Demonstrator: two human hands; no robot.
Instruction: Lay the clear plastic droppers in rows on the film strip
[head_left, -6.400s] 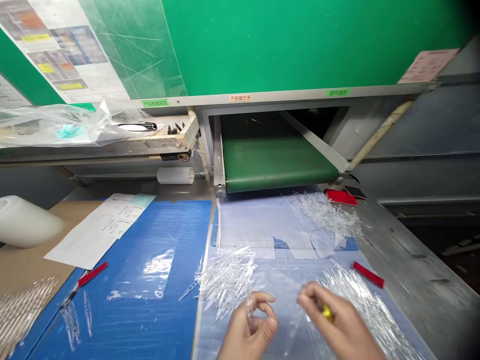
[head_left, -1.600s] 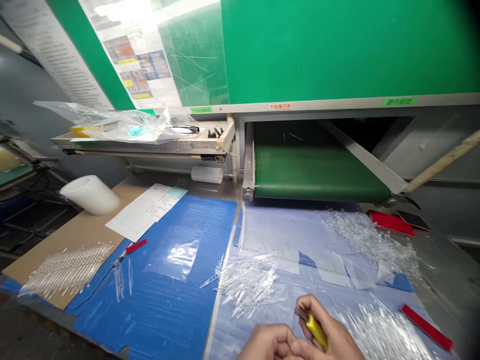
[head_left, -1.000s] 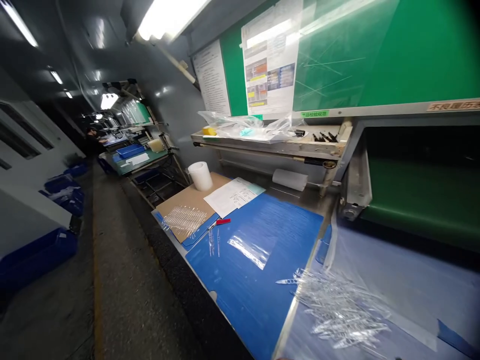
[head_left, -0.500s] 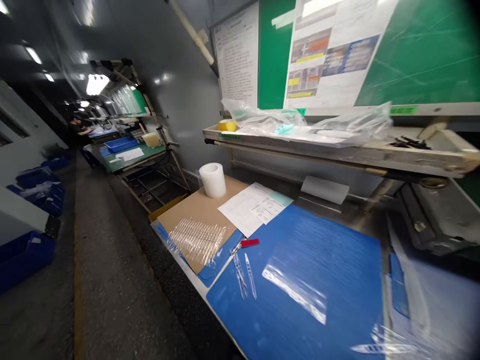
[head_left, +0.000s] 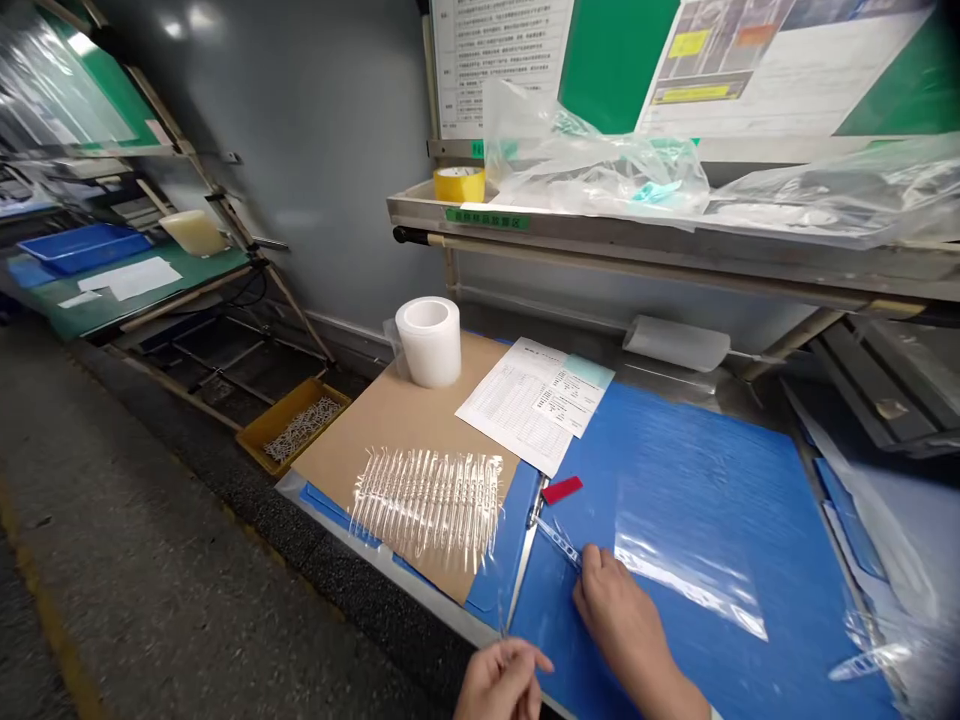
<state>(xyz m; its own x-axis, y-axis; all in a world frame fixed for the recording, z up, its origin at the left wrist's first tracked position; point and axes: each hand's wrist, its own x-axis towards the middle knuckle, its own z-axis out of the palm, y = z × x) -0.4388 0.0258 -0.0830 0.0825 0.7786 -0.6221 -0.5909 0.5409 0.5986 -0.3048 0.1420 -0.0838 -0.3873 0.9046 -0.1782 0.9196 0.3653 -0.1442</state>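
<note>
Having entered view since earlier, left hand is pinching a clear stick, right hand is pinching another stick over the blue mat. Yellow bin is holding white pieces.

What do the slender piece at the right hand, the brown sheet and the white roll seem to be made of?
Slender piece: probably clear plastic, possibly glass, glossy; blue shows through it. Brown sheet: likely cardboard, matte, evenly tan. White roll: perhaps plastic film, smooth; a see-through flap shows at its side.
</note>
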